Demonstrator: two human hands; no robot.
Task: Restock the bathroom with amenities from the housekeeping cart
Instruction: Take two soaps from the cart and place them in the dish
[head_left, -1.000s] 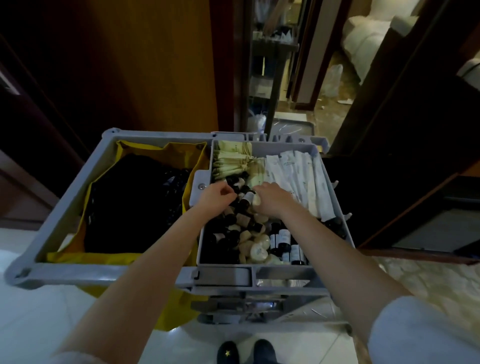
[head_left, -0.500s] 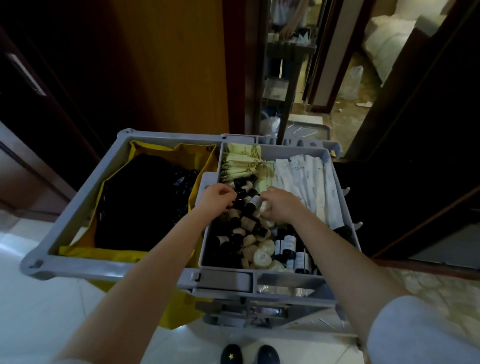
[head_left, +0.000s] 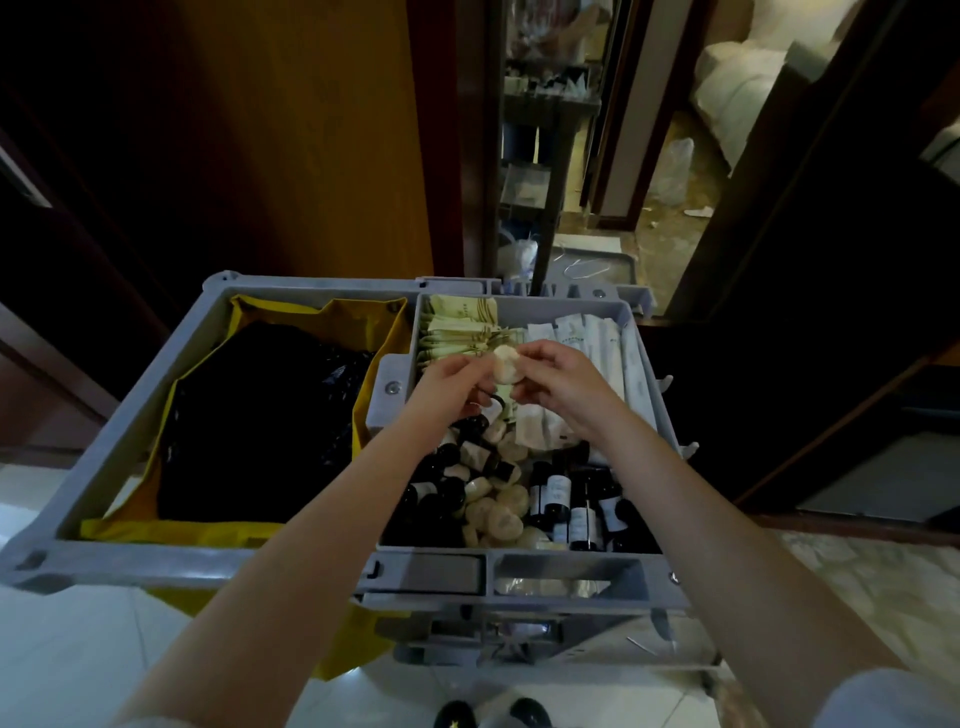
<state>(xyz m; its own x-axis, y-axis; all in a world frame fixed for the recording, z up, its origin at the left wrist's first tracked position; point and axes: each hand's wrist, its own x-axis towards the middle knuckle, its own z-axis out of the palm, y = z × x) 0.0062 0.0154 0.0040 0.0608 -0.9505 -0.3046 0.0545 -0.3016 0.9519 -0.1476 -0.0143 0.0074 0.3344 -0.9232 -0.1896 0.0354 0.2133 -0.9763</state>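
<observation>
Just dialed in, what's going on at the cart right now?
A person stands at the housekeeping cart, both hands raised over the amenity tray. The left hand and right hand pinch small round wrapped soaps between them. Dark mini bottles and more soaps remain in the tray below.

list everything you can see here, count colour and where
housekeeping cart: one, grey, centre
bin liner: one, black inside a yellow bag, cart's left bay
small bottles: many, dark with pale labels, near end of right tray
round soaps: several, cream, among the bottles
sachets: a stack, pale green, tray's far left
long packets: several, white, tray's far right
shoes: two, black, bottom edge
left hand, right hand: together hold one cream soap above the tray
</observation>
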